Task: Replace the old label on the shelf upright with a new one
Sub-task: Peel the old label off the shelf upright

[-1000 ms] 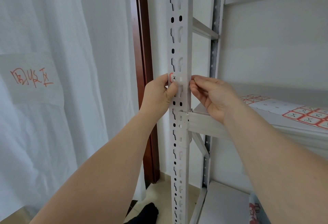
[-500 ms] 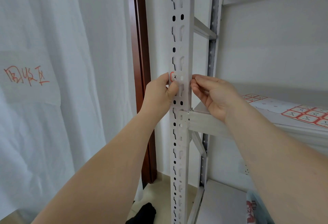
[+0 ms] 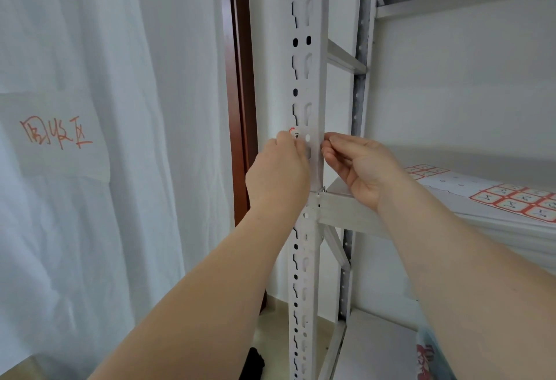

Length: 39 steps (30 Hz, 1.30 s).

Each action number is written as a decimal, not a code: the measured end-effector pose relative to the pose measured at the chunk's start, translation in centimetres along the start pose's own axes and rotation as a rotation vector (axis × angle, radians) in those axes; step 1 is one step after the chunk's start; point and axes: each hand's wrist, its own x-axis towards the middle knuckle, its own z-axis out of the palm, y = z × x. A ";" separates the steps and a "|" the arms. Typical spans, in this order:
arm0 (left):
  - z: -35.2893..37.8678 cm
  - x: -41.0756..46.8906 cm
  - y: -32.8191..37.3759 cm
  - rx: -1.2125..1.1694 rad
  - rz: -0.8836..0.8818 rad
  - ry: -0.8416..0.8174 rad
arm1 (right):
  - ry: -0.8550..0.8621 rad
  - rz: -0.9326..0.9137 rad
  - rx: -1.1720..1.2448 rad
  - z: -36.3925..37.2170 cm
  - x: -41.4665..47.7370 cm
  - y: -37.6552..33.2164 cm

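Observation:
A white slotted shelf upright (image 3: pixel 307 48) stands in the middle of the view. A small label (image 3: pixel 294 132) with a red border sticks to its front face at hand height. My left hand (image 3: pixel 278 175) has its curled fingertips on the label and pinches its lower edge, hiding most of it. My right hand (image 3: pixel 358 166) is on the other side, its curled fingers and thumb holding the upright's right edge level with the label.
A sheet of red-bordered labels (image 3: pixel 517 200) lies on the shelf board (image 3: pixel 346 211) at the right. A white curtain (image 3: pixel 120 169) with a paper sign in red writing (image 3: pixel 55 134) hangs at the left. A brown door frame (image 3: pixel 240 78) runs behind the upright.
My left fingertips have moved up over the label, so less of it shows. My right hand stays at the upright's right edge.

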 end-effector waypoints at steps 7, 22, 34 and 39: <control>0.4 0.3 0.3 0.236 0.014 -0.010 | -0.006 0.002 0.007 -0.1 0.2 0.0; 0.3 0.8 0.1 0.172 0.047 -0.037 | -0.005 -0.004 -0.008 -0.1 0.0 0.0; 0.4 1.1 -0.9 -0.164 0.086 0.016 | 0.004 -0.006 -0.022 0.0 -0.2 -0.1; 0.2 1.2 -1.8 -0.379 0.066 0.001 | 0.006 -0.003 -0.011 0.0 -0.2 0.0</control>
